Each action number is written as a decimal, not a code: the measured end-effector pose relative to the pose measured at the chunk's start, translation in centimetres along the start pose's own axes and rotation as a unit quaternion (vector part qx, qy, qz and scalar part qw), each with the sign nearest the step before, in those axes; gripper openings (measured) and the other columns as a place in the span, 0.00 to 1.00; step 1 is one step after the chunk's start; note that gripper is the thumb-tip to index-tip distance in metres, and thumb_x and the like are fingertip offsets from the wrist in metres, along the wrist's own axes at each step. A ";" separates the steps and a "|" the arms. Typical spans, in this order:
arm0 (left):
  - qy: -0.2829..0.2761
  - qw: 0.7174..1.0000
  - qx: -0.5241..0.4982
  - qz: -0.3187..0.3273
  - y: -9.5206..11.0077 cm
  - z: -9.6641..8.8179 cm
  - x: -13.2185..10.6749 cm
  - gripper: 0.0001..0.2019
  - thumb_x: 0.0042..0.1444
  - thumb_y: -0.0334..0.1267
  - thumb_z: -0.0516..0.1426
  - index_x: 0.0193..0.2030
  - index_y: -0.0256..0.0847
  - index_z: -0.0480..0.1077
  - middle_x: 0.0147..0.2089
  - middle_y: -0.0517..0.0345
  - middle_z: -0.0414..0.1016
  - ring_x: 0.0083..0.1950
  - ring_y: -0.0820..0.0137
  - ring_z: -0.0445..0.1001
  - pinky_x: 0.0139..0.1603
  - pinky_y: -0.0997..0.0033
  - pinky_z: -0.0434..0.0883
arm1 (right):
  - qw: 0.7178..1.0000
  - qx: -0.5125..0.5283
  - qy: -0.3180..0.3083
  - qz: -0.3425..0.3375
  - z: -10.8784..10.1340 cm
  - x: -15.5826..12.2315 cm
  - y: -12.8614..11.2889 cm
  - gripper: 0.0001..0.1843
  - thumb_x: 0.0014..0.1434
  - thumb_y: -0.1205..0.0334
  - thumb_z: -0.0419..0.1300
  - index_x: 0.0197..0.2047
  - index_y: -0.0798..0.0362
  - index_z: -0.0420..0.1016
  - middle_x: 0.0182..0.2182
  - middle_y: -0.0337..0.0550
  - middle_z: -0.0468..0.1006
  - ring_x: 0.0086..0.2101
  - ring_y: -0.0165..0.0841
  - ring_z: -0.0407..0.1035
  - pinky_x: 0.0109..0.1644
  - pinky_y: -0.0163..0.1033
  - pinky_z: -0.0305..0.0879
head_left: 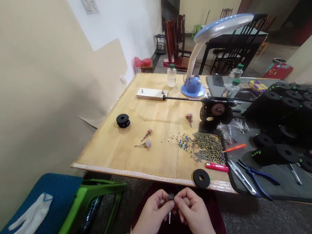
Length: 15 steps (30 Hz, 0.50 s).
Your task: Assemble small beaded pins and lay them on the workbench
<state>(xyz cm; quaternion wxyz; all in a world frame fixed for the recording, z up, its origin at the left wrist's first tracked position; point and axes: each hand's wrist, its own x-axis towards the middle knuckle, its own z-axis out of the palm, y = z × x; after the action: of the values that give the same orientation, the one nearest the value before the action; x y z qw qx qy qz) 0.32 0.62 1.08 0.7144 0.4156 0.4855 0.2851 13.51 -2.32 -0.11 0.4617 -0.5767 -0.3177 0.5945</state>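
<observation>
My left hand [151, 213] and my right hand [191, 209] meet low in the view, over my lap, just in front of the wooden table's [135, 135] near edge. Both pinch one small dark tufted piece [170, 197] with a thin pale stem hanging below it. A bangle circles my left wrist. On the table beyond lie a heap of small shiny beads [204, 149], two small feathered pieces [145, 139] and a black spool [123, 120].
A black disc [201, 178] and a red lighter [216, 167] lie at the table edge. Pliers [255, 176] and many black spools [298, 111] cover a dark mat at right. A small vise [215, 111] and a blue lamp [195, 83] stand behind. A green stool with a white glove [25, 226] is at left.
</observation>
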 end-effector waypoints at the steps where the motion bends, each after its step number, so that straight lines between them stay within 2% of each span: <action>1: 0.000 1.000 0.002 0.004 0.0 0.0 0.0 0.14 0.48 0.43 0.62 0.26 0.39 0.62 0.20 0.66 0.67 0.22 0.76 0.61 0.23 0.77 0.59 | 1.000 -0.003 0.000 0.002 0.0 0.0 0.0 0.23 0.49 0.41 0.64 0.27 0.53 0.65 0.11 0.29 0.64 0.12 0.22 0.52 0.16 0.28 0.45; 9: -0.018 0.999 -0.029 0.011 -0.4 0.0 -0.1 0.15 0.48 0.45 0.63 0.26 0.39 0.62 0.21 0.66 0.66 0.23 0.76 0.64 0.24 0.76 0.62 | 1.000 -0.008 0.000 0.003 0.0 0.0 0.0 0.23 0.49 0.41 0.64 0.26 0.53 0.64 0.10 0.25 0.59 0.12 0.21 0.50 0.16 0.28 0.45; 15: -0.038 0.996 -0.085 -0.010 -0.9 0.0 0.1 0.11 0.50 0.41 0.63 0.32 0.36 0.67 0.25 0.62 0.70 0.26 0.74 0.67 0.27 0.75 0.64 | 1.000 0.012 0.001 0.012 0.0 0.2 0.3 0.25 0.48 0.38 0.63 0.26 0.52 0.64 0.09 0.26 0.60 0.12 0.21 0.49 0.16 0.28 0.44</action>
<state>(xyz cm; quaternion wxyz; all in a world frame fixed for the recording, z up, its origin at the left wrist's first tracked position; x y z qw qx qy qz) 0.39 0.20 0.26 0.7678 0.3590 0.4361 0.3023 13.52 -2.23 -0.46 0.4618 -0.5755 -0.3028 0.6032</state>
